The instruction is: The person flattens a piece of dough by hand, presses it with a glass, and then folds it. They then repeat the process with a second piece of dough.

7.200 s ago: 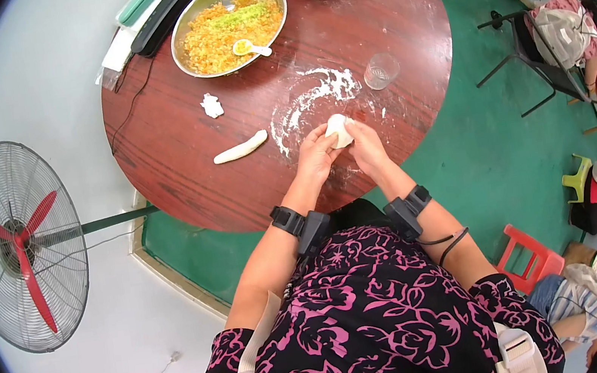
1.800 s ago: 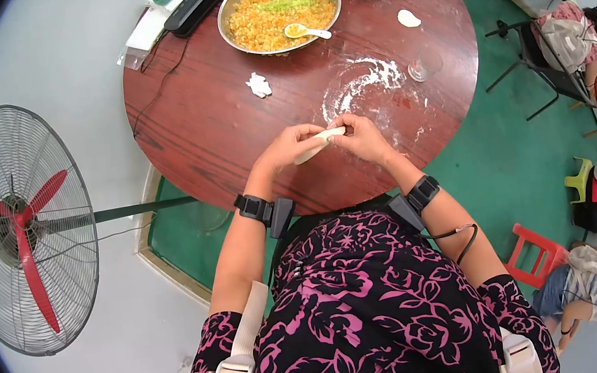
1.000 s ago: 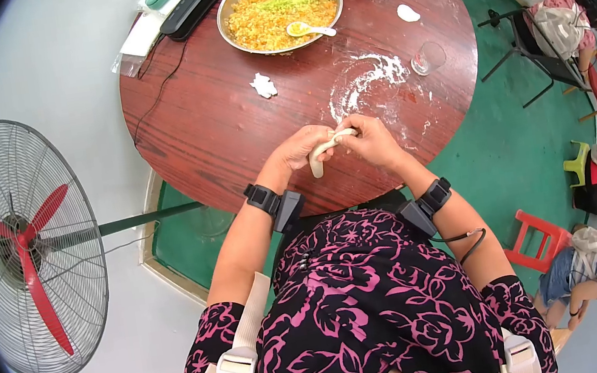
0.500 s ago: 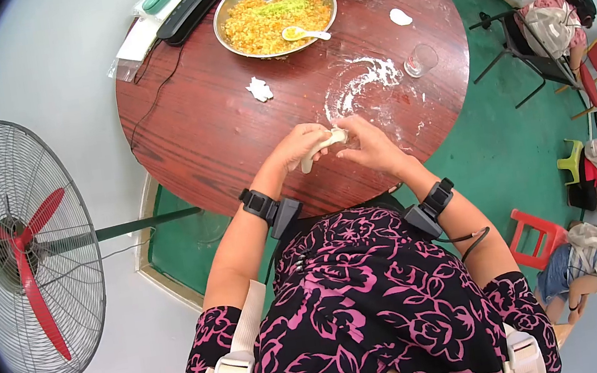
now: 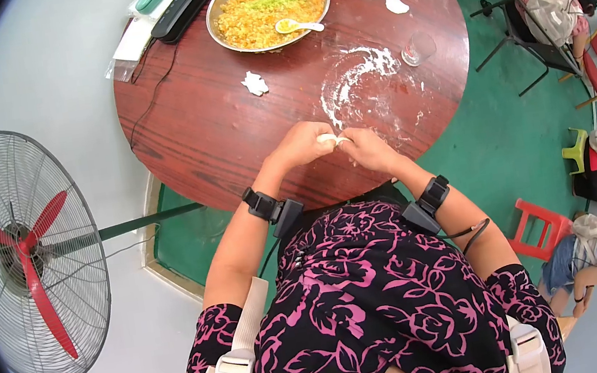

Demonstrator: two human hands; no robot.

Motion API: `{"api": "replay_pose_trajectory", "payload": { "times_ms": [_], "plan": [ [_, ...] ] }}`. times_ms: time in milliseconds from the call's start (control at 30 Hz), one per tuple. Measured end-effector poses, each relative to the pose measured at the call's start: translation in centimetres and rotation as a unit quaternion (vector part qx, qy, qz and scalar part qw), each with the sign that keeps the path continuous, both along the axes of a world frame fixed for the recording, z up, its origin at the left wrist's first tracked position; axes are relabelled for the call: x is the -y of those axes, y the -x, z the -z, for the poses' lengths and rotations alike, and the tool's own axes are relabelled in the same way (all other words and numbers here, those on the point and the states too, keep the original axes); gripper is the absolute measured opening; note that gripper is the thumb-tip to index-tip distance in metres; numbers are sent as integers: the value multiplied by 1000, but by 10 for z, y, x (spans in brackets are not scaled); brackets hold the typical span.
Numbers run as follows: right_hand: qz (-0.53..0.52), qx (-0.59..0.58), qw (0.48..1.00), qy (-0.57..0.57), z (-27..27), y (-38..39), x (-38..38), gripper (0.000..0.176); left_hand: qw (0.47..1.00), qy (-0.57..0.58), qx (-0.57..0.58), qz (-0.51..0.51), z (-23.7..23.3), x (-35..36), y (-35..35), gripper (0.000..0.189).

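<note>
A pale piece of dough is held between my two hands, just above the near part of the round table. My left hand is closed around one end of it, and most of that end is hidden by the fingers. From the other side, my right hand pinches the dough with thumb and fingers. White flour lies smeared on the wood beyond my hands. A small clear glass stands to the right of the flour.
The round table carries a metal bowl of yellow-orange filling with a white spoon. White dough scraps and a flat white piece lie nearby. A fan stands left; several people sit at right.
My right hand has closed from a looser, spread pose onto the dough. The hanging length of dough that showed below my left hand is now covered. The view has shifted slightly.
</note>
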State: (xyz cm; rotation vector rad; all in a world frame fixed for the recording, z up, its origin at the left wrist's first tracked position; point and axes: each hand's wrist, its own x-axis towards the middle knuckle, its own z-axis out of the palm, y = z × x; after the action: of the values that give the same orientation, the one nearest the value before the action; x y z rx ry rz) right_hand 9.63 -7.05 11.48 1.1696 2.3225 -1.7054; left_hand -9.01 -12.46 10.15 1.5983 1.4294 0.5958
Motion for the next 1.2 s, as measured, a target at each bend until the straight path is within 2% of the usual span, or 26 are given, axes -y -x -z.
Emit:
{"api": "replay_pose_trajectory", "payload": {
  "times_ms": [33,67,100,133,200,233,300,367,467,500,600,667,733,767,800,833,867,900,933,967,1000,1033,1067,1100,1133,1200],
  "plan": [
    [37,-37,981,189,13,-3,-3,16,996,-56,-67,27,-2,0,-2,13],
    [72,-74,923,371,35,-7,-10,16,990,-84,-91,63,-4,-1,-2,13],
    [104,-108,829,538,42,-11,-13,16,982,-112,-114,101,-6,-2,-1,13],
    [108,-169,740,642,49,-18,-16,15,971,-140,-136,138,-7,-3,0,13],
    [105,-278,517,803,59,-31,-22,15,959,-181,-157,152,-9,0,6,12],
    [112,-304,530,783,66,-38,-26,21,952,-202,-168,157,-10,1,11,12],
    [264,-260,650,663,71,-52,-26,22,941,-199,-260,81,10,-3,26,14],
    [380,-200,725,539,65,-60,-16,27,923,-172,-344,7,25,-16,36,18],
    [394,-203,711,547,82,-77,-2,24,912,-185,-362,-61,40,-40,37,22],
    [407,-212,700,546,80,-78,0,22,919,-154,-356,-71,51,-44,35,31],
    [424,-185,696,549,66,-72,-2,17,904,-185,-375,-90,80,-42,23,40],
    [397,-245,707,532,78,-72,1,14,882,-226,-389,-140,71,-43,7,39],
    [259,-371,688,567,106,-69,-9,17,862,-207,-403,-227,68,-45,-8,42],
    [374,-304,760,436,76,-51,-6,19,876,-224,-315,-288,82,-47,-19,41],
    [419,-316,774,356,55,-36,-8,23,882,-233,-222,-343,95,-54,-33,42],
    [402,-370,775,319,59,-26,-15,27,907,-81,106,-400,78,-61,-52,44],
    [400,-378,795,253,49,-13,-20,28,814,100,413,-396,54,-65,-70,46],
    [346,-340,874,-32,28,0,-21,35,775,148,467,-399,46,-70,-82,55],
    [285,-242,915,-150,2,0,-17,39,731,198,514,-402,38,-74,-91,64],
    [305,-271,888,-212,30,19,-7,40,643,266,634,-336,21,-79,-88,72],
    [243,-223,919,-216,30,22,-10,43,581,252,743,-216,85,-88,-66,78],
    [218,-279,901,-249,20,24,-9,48,578,236,732,-274,70,-90,-63,79],
    [208,-171,905,-328,27,35,-10,53,663,183,701,-186,55,-85,-60,78],
    [224,-182,902,-320,1,32,-6,55,732,125,663,-93,43,-79,-57,77],
    [224,-161,918,-284,4,30,-14,54,785,61,616,3,41,-77,-59,76],
    [219,-128,946,-203,11,34,-36,52,587,124,791,120,64,-82,-71,74]
  ]
}}
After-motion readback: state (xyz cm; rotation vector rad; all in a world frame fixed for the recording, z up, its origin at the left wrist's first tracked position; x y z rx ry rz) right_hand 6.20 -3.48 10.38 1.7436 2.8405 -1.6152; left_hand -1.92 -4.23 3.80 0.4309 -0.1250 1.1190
